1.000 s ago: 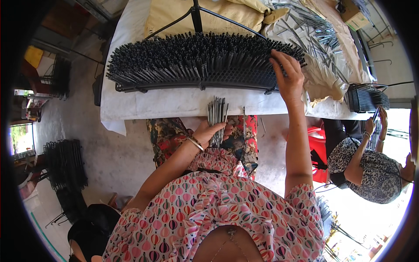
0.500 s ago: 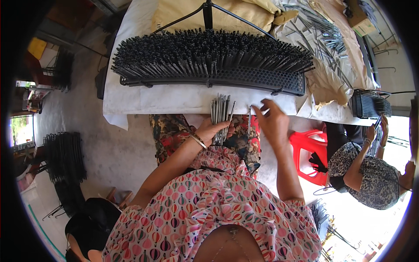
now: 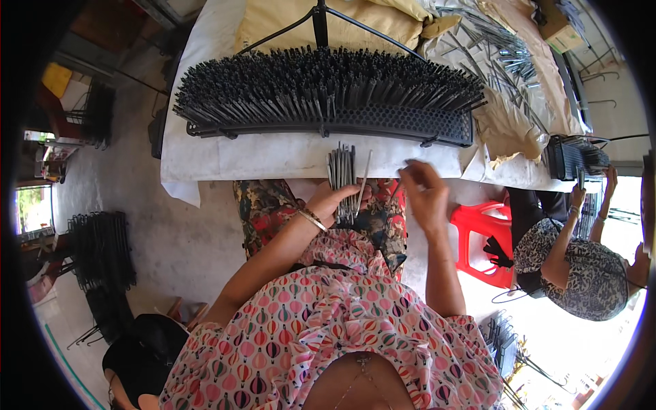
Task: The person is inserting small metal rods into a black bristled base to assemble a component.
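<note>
My left hand (image 3: 336, 199) is closed around a bundle of thin grey metal rods (image 3: 342, 167), held upright over my lap. One rod (image 3: 365, 172) leans away from the bundle's right side, its top end apart from the others. To the right of it, my right hand (image 3: 426, 198) is raised at the table's front edge, fingers curled with thumb and fingertips drawn close. Blur at the fingertips hides what they hold, if anything. Beyond both hands stands a long black perforated rack (image 3: 383, 126), densely filled with upright dark rods (image 3: 328, 82); holes show bare at its front right.
A white-covered table (image 3: 273, 158) carries the rack. Loose rods (image 3: 512, 61) lie on wrapping paper (image 3: 509, 130) at the back right. A red plastic stool (image 3: 471, 236) stands on the right, beside a co-worker (image 3: 574, 270) handling rods at a smaller rack (image 3: 570, 160). Dark racks (image 3: 102, 246) stand left.
The rod hanging beside my right fingers no longer shows clearly there. My right hand has dropped slightly. A rod now tilts farther out from the bundle. The co-worker's hands have moved apart.
</note>
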`<state>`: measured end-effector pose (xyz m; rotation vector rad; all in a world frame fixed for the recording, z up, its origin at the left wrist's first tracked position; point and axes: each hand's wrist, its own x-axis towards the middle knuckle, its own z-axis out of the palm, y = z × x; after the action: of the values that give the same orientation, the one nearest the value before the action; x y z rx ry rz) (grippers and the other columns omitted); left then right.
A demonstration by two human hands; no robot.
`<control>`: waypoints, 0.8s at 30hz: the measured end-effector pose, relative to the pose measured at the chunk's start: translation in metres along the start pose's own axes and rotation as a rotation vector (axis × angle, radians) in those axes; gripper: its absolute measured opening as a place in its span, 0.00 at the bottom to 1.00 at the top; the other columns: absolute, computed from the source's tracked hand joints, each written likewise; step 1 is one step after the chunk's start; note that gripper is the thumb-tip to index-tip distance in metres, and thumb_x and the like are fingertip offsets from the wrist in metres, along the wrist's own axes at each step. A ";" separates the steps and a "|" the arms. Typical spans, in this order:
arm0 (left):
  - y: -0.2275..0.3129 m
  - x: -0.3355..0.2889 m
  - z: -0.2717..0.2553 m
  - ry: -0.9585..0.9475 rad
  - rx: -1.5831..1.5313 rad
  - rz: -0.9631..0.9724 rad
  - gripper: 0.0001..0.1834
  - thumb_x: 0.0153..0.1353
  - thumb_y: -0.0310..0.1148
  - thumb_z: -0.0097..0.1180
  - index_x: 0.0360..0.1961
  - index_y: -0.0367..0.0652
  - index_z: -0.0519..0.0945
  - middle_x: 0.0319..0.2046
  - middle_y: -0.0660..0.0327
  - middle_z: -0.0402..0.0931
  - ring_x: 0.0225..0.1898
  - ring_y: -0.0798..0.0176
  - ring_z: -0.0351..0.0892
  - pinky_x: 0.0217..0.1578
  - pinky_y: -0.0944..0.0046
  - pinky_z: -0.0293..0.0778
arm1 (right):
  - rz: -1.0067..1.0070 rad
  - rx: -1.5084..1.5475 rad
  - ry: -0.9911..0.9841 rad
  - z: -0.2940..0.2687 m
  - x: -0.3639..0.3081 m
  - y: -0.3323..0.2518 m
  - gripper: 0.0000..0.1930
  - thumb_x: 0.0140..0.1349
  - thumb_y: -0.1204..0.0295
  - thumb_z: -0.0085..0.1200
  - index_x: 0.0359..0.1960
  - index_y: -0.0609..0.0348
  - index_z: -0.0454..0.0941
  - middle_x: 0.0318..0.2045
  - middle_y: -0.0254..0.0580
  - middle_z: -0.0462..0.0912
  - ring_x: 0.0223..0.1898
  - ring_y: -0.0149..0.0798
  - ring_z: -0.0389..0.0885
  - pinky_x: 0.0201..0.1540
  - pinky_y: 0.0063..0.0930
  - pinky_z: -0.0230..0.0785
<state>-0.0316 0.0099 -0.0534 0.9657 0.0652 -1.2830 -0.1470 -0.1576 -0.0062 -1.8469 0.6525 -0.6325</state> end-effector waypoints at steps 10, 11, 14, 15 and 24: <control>-0.002 0.008 -0.002 -0.059 0.026 -0.028 0.13 0.57 0.28 0.54 0.43 0.35 0.74 0.38 0.52 0.78 0.38 0.59 0.79 0.39 0.62 0.78 | -0.463 0.074 0.386 -0.020 0.092 -0.039 0.20 0.55 0.83 0.55 0.51 0.62 0.69 0.33 0.41 0.81 0.35 0.28 0.79 0.39 0.19 0.71; -0.002 0.007 -0.003 -0.015 0.014 -0.048 0.13 0.57 0.28 0.54 0.43 0.35 0.74 0.38 0.52 0.78 0.39 0.60 0.79 0.39 0.62 0.77 | -0.482 0.099 0.384 -0.014 0.096 -0.042 0.20 0.55 0.83 0.55 0.51 0.62 0.69 0.33 0.41 0.81 0.34 0.28 0.79 0.39 0.19 0.71; 0.001 0.003 -0.002 -0.030 -0.006 -0.026 0.11 0.55 0.25 0.55 0.41 0.35 0.75 0.37 0.54 0.78 0.39 0.60 0.79 0.41 0.61 0.77 | -0.556 0.105 0.349 0.007 0.101 -0.053 0.21 0.53 0.83 0.57 0.50 0.61 0.70 0.33 0.40 0.81 0.34 0.27 0.80 0.39 0.18 0.70; 0.000 0.001 -0.003 -0.044 -0.001 0.002 0.11 0.55 0.25 0.56 0.41 0.36 0.75 0.36 0.54 0.78 0.38 0.60 0.79 0.40 0.62 0.77 | -0.610 0.096 0.345 0.016 0.103 -0.051 0.21 0.52 0.84 0.58 0.49 0.62 0.70 0.32 0.40 0.81 0.33 0.26 0.79 0.38 0.18 0.70; -0.007 0.008 -0.025 0.016 -0.025 0.004 0.12 0.55 0.28 0.58 0.41 0.36 0.75 0.36 0.54 0.78 0.39 0.60 0.79 0.39 0.62 0.77 | -0.682 -0.238 0.381 0.048 0.110 -0.055 0.20 0.47 0.81 0.62 0.44 0.57 0.76 0.28 0.35 0.82 0.29 0.29 0.76 0.40 0.23 0.63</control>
<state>-0.0235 0.0195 -0.0777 0.9547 0.0912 -1.2685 -0.0282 -0.1845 0.0436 -2.1998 0.3279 -1.4287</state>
